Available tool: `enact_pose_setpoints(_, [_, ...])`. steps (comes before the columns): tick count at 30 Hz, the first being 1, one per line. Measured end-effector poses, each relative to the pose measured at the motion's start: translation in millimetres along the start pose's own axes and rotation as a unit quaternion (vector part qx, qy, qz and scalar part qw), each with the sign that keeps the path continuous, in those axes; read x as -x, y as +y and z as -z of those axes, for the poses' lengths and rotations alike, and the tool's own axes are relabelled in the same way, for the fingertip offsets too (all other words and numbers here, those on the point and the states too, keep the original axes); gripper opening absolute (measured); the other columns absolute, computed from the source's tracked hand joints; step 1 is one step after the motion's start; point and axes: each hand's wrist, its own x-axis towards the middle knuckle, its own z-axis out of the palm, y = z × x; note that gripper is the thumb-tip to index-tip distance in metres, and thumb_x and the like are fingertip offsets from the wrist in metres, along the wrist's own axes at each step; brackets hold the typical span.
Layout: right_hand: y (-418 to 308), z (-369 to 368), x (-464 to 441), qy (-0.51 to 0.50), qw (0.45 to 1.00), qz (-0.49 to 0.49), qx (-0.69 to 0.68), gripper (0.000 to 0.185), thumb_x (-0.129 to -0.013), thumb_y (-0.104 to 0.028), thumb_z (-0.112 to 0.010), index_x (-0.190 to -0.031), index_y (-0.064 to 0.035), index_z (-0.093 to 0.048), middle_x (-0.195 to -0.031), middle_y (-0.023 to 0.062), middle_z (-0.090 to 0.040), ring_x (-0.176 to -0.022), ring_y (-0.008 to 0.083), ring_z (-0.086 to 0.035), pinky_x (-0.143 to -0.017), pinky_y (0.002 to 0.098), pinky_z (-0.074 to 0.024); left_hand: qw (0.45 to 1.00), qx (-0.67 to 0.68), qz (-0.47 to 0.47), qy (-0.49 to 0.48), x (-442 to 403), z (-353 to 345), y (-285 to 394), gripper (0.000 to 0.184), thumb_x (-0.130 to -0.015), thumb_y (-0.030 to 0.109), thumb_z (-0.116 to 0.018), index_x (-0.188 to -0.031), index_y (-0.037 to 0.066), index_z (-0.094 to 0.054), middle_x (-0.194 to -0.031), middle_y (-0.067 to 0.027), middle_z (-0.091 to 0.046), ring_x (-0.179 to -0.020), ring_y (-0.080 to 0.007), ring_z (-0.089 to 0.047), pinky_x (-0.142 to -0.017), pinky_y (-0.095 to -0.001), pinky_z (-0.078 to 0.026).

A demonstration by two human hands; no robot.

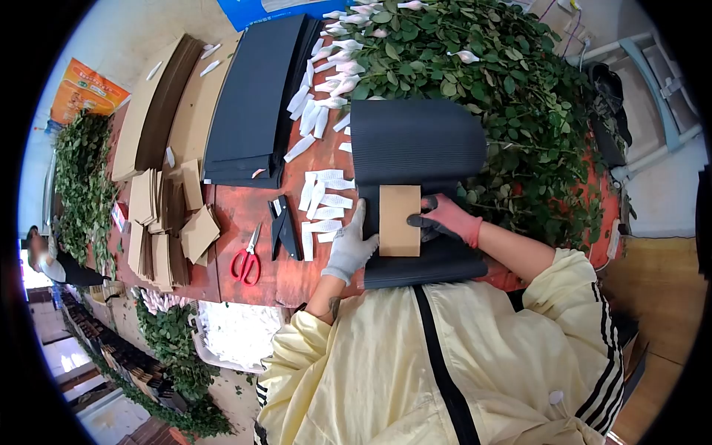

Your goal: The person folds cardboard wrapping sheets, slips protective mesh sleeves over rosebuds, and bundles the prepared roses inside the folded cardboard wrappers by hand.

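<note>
A black corrugated sheet [415, 141] lies in front of me, its far end rounded and its near part folded or overlapping. On it rests a small brown cardboard rectangle [400, 222]. My left hand [348, 248], in a whitish glove, lies along the sheet's left edge, fingers stretched and thumb apart, beside the cardboard. My right hand [446, 220], in a pink glove with dark fingers, is closed on the cardboard's right edge, thumb on top. Left of my left hand are white mesh sleeves [326, 202], a black stapler [283, 228] and red-handled scissors [246, 261].
Roses [460, 67] with leafy stems and white-sleeved heads cover the table's right and back. Stacks of black sheets [256, 96], long cardboard [152, 111] and small cardboard pieces [157, 245] stand left. Below the edge is a basket of white sleeves [237, 334]. Another person [55, 263] is far left.
</note>
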Motion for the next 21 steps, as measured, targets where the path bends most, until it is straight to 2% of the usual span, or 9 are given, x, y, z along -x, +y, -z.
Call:
enact_pose_setpoints(3, [6,-3,-19,0.075,0.959,0.091,0.259,0.040,-0.076,-0.031,-0.065,-0.102,0.0002,-0.063,-0.097,0.0178,-0.065,-0.087,0.0318,-0.063,-0.081,0.0353,-0.0487,0.996,0.045,-0.044,0.055,6,-6,-7,0.079,-0.074,0.015,-0.065,-0.141,0.002,-0.025,-0.118,-0.0205,-0.057,-0.097,-0.0305,-0.061,-0.085,-0.0347,-0.046])
enact_pose_setpoints(4, [7,-3,-21,0.087,0.960,0.077,0.256,0.043,-0.075,-0.032,-0.064,-0.101,0.0020,-0.062,-0.098,0.0220,-0.063,-0.091,0.0347,-0.061,-0.084,0.0363,-0.0473,0.997,0.043,-0.045,0.049,7,0,-5,0.079,-0.074,0.015,-0.065,-0.141,0.002,-0.025,-0.118,-0.0205,-0.057,-0.097,-0.0305,-0.061,-0.085,-0.0347,-0.046])
enact_pose_setpoints(6, [0,-6,-20,0.108,0.939,0.044,0.322,0.048,-0.076,-0.035,-0.061,-0.099,0.0064,-0.060,-0.100,0.0270,-0.060,-0.099,0.0352,-0.058,-0.088,0.0370,-0.0447,0.988,0.091,0.106,-0.071,12,16,-1,0.075,-0.075,0.010,-0.064,-0.140,0.005,-0.029,-0.081,-0.0125,-0.065,-0.068,-0.0197,-0.063,-0.065,-0.0302,-0.049])
enact_pose_setpoints(7, [-8,-7,-17,0.113,0.913,0.027,0.392,0.050,-0.077,-0.036,-0.059,-0.099,0.0091,-0.058,-0.101,0.0278,-0.060,-0.103,0.0328,-0.057,-0.090,0.0365,-0.0437,0.992,0.106,0.063,-0.032,14,12,-5,0.074,-0.075,0.009,-0.065,-0.140,0.006,-0.030,-0.058,-0.0055,-0.057,-0.052,-0.0132,-0.056,-0.053,-0.0285,-0.045])
enact_pose_setpoints(9, [-21,-8,-11,0.107,0.894,0.030,0.434,0.050,-0.079,-0.036,-0.056,-0.095,0.0112,-0.056,-0.090,0.0234,-0.064,-0.093,0.0284,-0.063,-0.087,0.0363,-0.0459,0.993,0.087,0.071,-0.044,15,14,-3,0.074,-0.075,0.008,-0.064,-0.141,0.006,-0.029,-0.062,-0.0064,-0.059,-0.056,-0.0138,-0.057,-0.055,-0.0289,-0.046])
enact_pose_setpoints(12, [-36,-8,-5,0.038,0.933,-0.031,0.357,0.037,-0.081,-0.029,-0.054,-0.084,0.0075,-0.057,-0.064,0.0107,-0.064,-0.056,0.0228,-0.066,-0.067,0.0340,-0.0528,0.996,0.037,0.066,-0.045,13,14,-6,0.074,-0.075,0.008,-0.065,-0.140,0.006,-0.030,-0.064,-0.0059,-0.059,-0.057,-0.0129,-0.056,-0.056,-0.0283,-0.045])
enact_pose_setpoints(16, [-37,-5,-4,0.008,0.961,-0.073,0.267,0.032,-0.082,-0.024,-0.053,-0.085,0.0079,-0.058,-0.063,0.0106,-0.063,-0.055,0.0195,-0.066,-0.060,0.0305,-0.0526,0.982,0.132,0.117,-0.063,12,14,-5,0.072,-0.076,0.007,-0.064,-0.140,0.005,-0.031,-0.065,-0.0058,-0.058,-0.059,-0.0119,-0.056,-0.056,-0.0277,-0.045])
enact_pose_setpoints(19, [-37,-8,-1,0.028,0.960,-0.099,0.259,0.036,-0.082,-0.027,-0.053,-0.087,0.0080,-0.058,-0.065,0.0113,-0.063,-0.062,0.0223,-0.067,-0.066,0.0325,-0.0524,0.974,0.143,0.152,-0.083,11,19,1,0.071,-0.077,0.006,-0.064,-0.139,0.005,-0.031,-0.067,-0.0061,-0.057,-0.060,-0.0117,-0.056,-0.057,-0.0271,-0.045])
enact_pose_setpoints(21, [-26,-5,-6,0.062,0.930,-0.018,0.362,0.041,-0.081,-0.032,-0.055,-0.091,0.0074,-0.058,-0.074,0.0132,-0.064,-0.072,0.0268,-0.066,-0.076,0.0347,-0.0503,0.972,0.161,0.149,-0.082,12,19,-1,0.069,-0.077,0.005,-0.063,-0.139,0.005,-0.032,-0.071,-0.0058,-0.058,-0.063,-0.0109,-0.056,-0.058,-0.0265,-0.045])
